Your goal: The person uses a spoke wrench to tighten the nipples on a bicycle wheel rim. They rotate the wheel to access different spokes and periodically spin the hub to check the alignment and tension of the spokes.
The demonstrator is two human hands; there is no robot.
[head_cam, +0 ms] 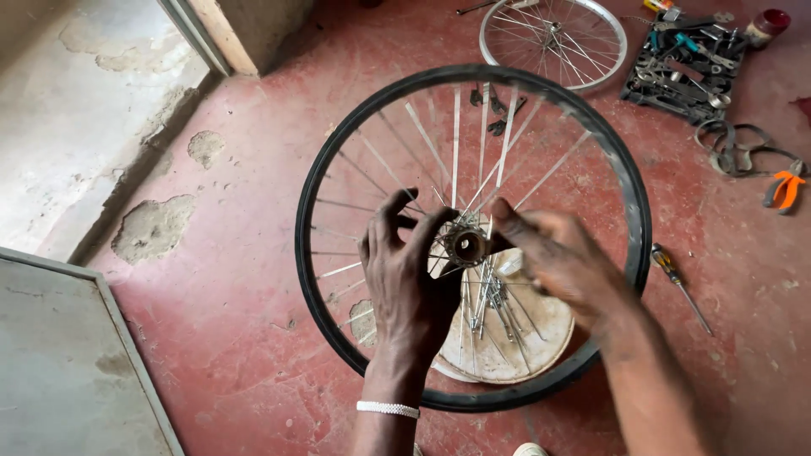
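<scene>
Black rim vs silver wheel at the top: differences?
The black rim is dark, held between both hands, spokes partly loose and bunched at the hub. The silver wheel is shiny, lies untouched on the floor, spokes evenly laced, looks smaller. Both are spoked bicycle wheels without tyres.

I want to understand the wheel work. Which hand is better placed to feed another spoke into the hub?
Probably the right hand: its fingertips already touch the hub, with loose spokes hanging just below. The left hand grips the hub's other side, steadying it.

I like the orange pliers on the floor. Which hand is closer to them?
Right. The right hand is at the wheel hub, on the side toward the orange pliers; the left hand is farther, across the hub.
</scene>
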